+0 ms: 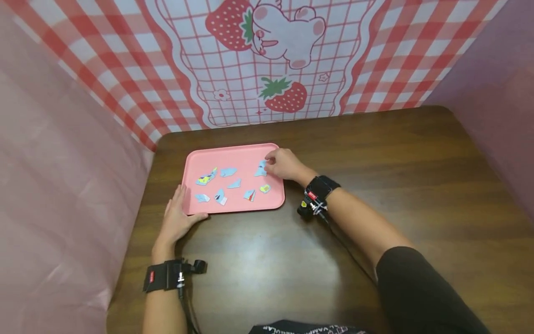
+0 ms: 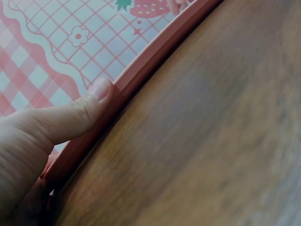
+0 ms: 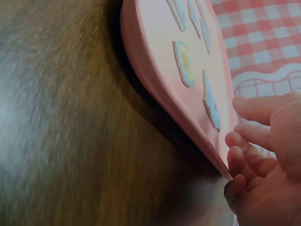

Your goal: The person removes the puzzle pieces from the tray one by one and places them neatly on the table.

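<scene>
A pink tray [image 1: 233,151] lies on the table, carrying several flat, jagged light-blue pieces with printed pictures. My left hand [image 1: 177,222] rests round its near left corner: the fingers lie along the left side and the straight thumb [image 2: 80,115] presses the front rim. Over the tray's right side is my right hand [image 1: 285,164], beside a light-blue piece [image 1: 260,168]. In the right wrist view its fingers [image 3: 254,110] bend loosely, apart from that piece [image 3: 211,101], with nothing held. A small yellow-and-blue piece [image 1: 264,189] lies nearer the front, close to one with a red mark [image 1: 249,195].
Further left on the tray are a larger yellow-patterned piece [image 1: 206,177] and several blue ones. The brown wooden table [image 1: 375,153] extends to the right and front. A checked strawberry cloth [image 1: 267,65] hangs behind. Each wrist wears a black strap [image 1: 321,188] with a camera and cable.
</scene>
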`<state>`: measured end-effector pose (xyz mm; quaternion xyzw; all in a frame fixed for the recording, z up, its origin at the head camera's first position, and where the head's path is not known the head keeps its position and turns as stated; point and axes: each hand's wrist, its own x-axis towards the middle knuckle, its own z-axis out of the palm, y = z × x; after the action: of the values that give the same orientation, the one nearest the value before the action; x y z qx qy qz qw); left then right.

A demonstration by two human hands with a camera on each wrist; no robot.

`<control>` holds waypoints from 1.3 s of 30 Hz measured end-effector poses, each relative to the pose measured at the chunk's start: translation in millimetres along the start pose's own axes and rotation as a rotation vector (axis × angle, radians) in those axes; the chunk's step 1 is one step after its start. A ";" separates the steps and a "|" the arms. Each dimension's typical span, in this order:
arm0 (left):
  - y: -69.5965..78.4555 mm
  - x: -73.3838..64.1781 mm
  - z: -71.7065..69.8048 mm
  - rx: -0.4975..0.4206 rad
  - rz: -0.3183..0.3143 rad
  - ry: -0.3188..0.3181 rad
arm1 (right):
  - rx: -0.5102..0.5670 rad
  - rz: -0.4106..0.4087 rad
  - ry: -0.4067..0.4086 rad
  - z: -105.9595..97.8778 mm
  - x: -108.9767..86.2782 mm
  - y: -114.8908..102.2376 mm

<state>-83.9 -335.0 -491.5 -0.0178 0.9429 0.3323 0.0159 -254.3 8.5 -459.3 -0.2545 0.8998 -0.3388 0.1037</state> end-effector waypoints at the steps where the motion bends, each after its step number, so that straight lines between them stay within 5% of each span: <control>1: 0.6 0.1 0.1 -0.001 0.000 0.000 | -0.021 -0.006 0.006 1.6 1.2 0.1; 7: 3.4 0.4 1.5 -0.014 -0.004 0.008 | -0.148 -0.022 0.008 6.9 2.0 -1.8; 13: 4.6 -2.2 5.9 -0.016 -0.018 -0.008 | -0.192 0.103 -0.066 9.8 -2.6 -7.5; 17: 5.9 -0.6 6.0 -0.023 -0.010 0.004 | -0.194 0.142 -0.047 11.0 -1.1 -9.2; 32: 2.5 -1.7 1.5 -0.014 -0.028 0.005 | -0.111 0.132 0.048 20.9 -1.8 -11.9; 39: 2.6 -0.9 -0.5 -0.005 -0.025 0.002 | 0.116 0.081 0.153 15.2 -3.4 -9.5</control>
<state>-83.1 -333.2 -489.4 -0.0300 0.9418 0.3342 0.0190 -242.3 -4.3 -464.3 -0.1847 0.8936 -0.4041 0.0630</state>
